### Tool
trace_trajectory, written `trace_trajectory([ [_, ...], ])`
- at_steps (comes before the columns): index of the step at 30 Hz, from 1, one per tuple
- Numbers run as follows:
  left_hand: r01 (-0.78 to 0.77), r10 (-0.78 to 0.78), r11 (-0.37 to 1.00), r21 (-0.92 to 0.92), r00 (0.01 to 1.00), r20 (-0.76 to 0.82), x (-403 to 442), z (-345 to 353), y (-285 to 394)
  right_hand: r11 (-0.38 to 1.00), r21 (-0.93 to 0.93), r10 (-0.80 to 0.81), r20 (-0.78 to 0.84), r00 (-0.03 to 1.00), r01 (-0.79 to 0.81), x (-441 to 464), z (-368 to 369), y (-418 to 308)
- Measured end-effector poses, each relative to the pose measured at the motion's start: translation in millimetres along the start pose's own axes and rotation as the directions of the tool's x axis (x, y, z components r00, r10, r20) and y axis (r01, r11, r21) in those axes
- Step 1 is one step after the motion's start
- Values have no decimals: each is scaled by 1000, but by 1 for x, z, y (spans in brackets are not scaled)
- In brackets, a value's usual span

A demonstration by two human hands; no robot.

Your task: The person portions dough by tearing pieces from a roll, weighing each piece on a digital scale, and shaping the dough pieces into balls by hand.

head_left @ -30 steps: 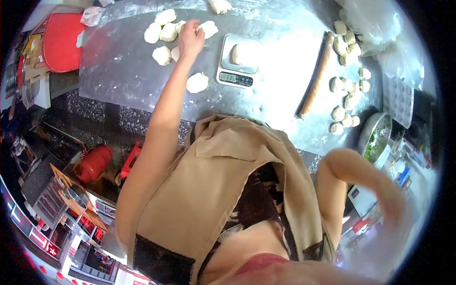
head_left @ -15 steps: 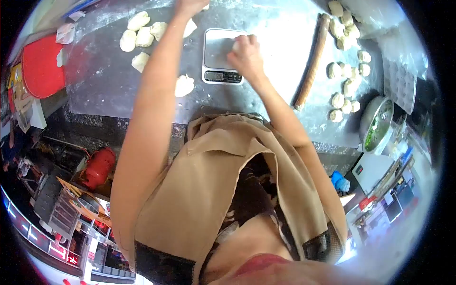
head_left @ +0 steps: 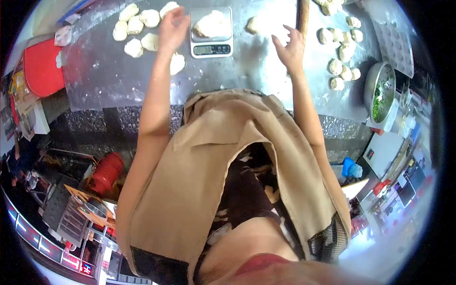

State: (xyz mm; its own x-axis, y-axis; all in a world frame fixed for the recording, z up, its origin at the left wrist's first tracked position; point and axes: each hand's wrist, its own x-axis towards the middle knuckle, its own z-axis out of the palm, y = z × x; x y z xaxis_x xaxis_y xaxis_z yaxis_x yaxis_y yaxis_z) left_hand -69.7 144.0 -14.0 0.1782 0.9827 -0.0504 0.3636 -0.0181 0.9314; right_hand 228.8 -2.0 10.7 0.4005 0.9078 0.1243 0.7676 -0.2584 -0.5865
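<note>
A lump of dough (head_left: 210,24) rests on the plate of a white kitchen scale (head_left: 212,50), whose display is too small to read. To the left of the scale, my left hand (head_left: 172,29) hovers with fingers apart, holding nothing, close to several pale dough pieces (head_left: 149,18). One more dough piece (head_left: 177,63) lies just below that wrist. My right hand (head_left: 289,50) is open and its fingers are spread, beside a wooden rolling pin (head_left: 303,16). Between the scale and this hand sits a single small dough piece (head_left: 252,24).
Smaller dough pieces (head_left: 335,66) lie in groups on the right of the metal worktop (head_left: 213,73). A metal bowl (head_left: 368,90) with chopped greens stands at the right edge, near a moulded tray (head_left: 395,45). A red board (head_left: 42,65) is at the left.
My right hand has left the scale and moved right, opening. The left hand has come back nearer. Dough now shows on the scale and to its right. The view has shifted.
</note>
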Motion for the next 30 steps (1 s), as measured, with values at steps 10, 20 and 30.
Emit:
trace_trajectory([
  [10, 127, -143, 986, -110, 977, -158, -42, -52, 5, 962, 114, 231, 143, 962, -248, -14, -43, 1],
  [20, 110, -138, 973, -204, 982, -127, -49, -25, 7, 963, 205, 93, 353, 931, -173, 3, -19, -23],
  [30, -94, 108, 934, 346, 994, -20, -27, 27, 15, 960, 281, -126, 406, 905, 7, 47, 58, -34],
])
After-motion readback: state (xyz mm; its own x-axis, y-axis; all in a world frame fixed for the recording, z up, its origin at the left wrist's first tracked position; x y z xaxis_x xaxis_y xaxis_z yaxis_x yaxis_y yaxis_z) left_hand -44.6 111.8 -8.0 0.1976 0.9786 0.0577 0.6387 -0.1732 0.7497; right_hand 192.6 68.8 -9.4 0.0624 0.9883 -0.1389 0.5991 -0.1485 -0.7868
